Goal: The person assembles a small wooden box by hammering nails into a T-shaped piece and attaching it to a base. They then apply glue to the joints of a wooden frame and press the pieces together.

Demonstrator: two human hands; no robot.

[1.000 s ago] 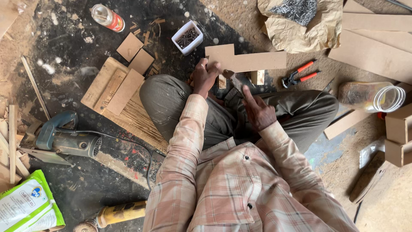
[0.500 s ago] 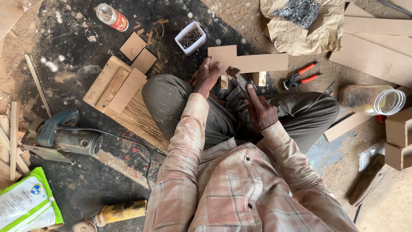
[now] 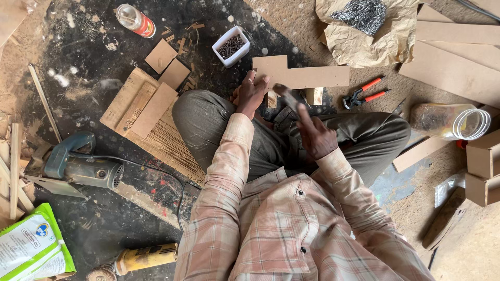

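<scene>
I sit cross-legged on a dusty floor. My left hand [image 3: 250, 94] rests at the near edge of a flat notched wooden board [image 3: 307, 76], fingers pinched on a small wooden piece [image 3: 271, 99] in front of my knee. My right hand [image 3: 315, 136] is closed round the handle of a hammer [image 3: 285, 94]. The hammer's head is blurred and sits just right of my left fingers, above the board's near edge. A second small wooden block [image 3: 314, 96] stands beside it.
A white tub of nails [image 3: 230, 47] and red-handled pliers [image 3: 364, 93] lie near the board. A power saw [image 3: 78, 167], stacked boards [image 3: 140, 104] and a green bag [image 3: 28, 250] are on the left. A clear jar [image 3: 450, 120] and wooden boxes [image 3: 482, 161] are on the right.
The hammer head has swung a little in my right hand and is blurred now. My left hand stays at the board's edge. The view has shifted slightly.
</scene>
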